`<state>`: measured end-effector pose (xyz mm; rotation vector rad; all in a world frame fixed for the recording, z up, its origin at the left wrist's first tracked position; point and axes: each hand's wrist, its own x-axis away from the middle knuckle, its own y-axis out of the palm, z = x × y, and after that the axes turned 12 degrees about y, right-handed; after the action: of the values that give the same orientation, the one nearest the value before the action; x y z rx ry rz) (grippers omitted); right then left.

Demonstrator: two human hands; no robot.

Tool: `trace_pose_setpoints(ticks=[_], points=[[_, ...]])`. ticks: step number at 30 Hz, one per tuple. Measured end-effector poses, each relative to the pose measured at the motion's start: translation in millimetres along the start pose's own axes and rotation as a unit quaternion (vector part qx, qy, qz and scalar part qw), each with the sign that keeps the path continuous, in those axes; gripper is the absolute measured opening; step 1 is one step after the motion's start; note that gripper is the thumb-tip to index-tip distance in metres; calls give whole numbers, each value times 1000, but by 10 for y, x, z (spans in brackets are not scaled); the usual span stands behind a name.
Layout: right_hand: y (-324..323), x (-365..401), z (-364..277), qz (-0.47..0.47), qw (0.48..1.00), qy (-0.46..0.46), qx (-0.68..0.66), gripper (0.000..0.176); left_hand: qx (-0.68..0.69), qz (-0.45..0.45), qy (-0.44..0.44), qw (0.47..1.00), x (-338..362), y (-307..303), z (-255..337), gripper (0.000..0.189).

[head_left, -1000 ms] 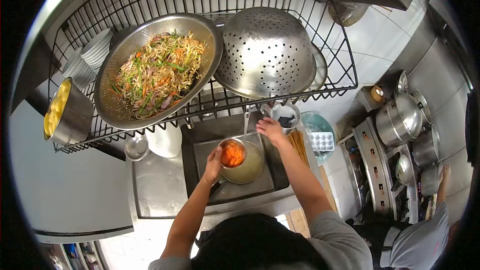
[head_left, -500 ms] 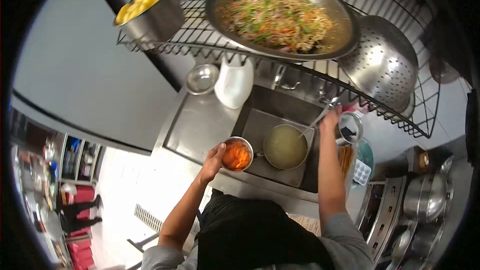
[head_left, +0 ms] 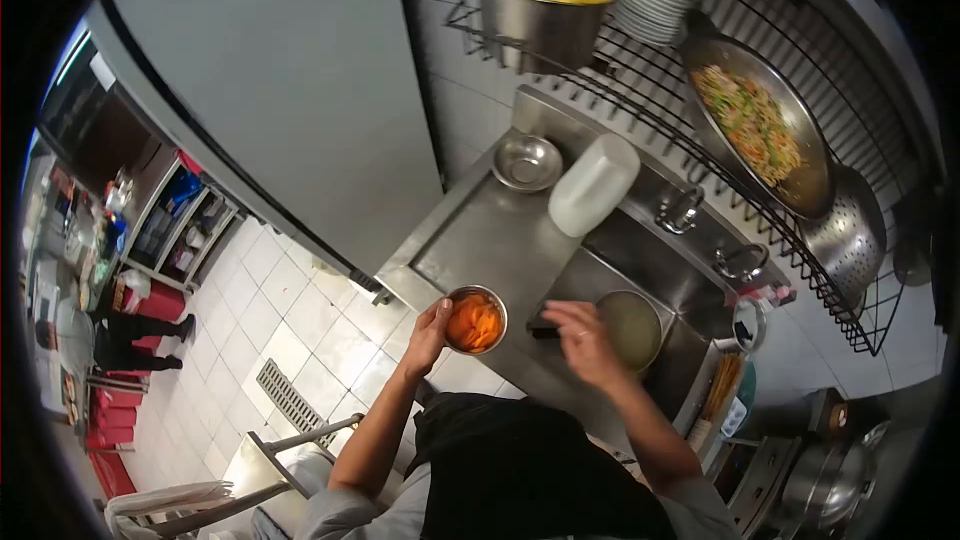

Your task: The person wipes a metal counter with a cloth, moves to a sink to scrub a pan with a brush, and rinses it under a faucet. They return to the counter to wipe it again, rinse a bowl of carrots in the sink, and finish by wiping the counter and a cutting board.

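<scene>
My left hand (head_left: 428, 337) grips a small metal bowl (head_left: 503, 331) by its left side, thumb at the rim. Orange slices (head_left: 474, 324) that look like carrot fill it. My right hand (head_left: 585, 343) holds nothing; its fingers stretch to the left, slightly blurred, over the near edge of the sink (head_left: 592, 278). Beside that hand, partly covered by it, a pan of cloudy greenish liquid (head_left: 634, 332) sits in the sink. A dark handle shows just left of my fingertips. On the steel drainboard (head_left: 480, 240) stand a shallow metal bowl (head_left: 527, 162) and a white plastic jug (head_left: 595, 185).
Overhead, a wire rack (head_left: 640, 105) bears a pot of yellow pieces (head_left: 548, 25), stacked plates (head_left: 650, 5), a large bowl of shredded vegetables (head_left: 750, 125) and a colander (head_left: 845, 240). A grey fridge-like panel (head_left: 270, 90) rises at left. Behind it, a person (head_left: 140, 340) stands far off.
My right hand has let go of the long handle by the taps and moved left across the sink. The view has turned left; my left hand still has the bowl.
</scene>
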<state>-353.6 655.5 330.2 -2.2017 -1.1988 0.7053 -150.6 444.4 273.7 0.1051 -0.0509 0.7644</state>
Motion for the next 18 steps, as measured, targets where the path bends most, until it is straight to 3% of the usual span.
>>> trace_pose_setpoints(ticks=[2, 3, 6, 11, 16, 18], points=[[460, -207, -435, -60, 992, -96, 52, 40, 21, 6, 42, 999, 1, -278, -99, 52], [847, -433, -848, -121, 967, -193, 113, 40, 34, 27, 45, 998, 52, -582, -102, 52], [1497, -667, -1130, -195, 940, -244, 135, 40, 19, 36, 48, 998, 153, -1108, 78, 49], [2218, -1194, -1684, -281, 884, -232, 293, 41, 22, 97, 51, 994, 347, -2078, -23, 54], [2844, -1591, -2252, -246, 923, -269, 122, 33, 17, 194, 57, 979, 639, -2905, 77, 51], [3063, -1731, -2448, -202, 963, -179, 6, 28, 29, 227, 66, 971, 758, -3184, 28, 50]])
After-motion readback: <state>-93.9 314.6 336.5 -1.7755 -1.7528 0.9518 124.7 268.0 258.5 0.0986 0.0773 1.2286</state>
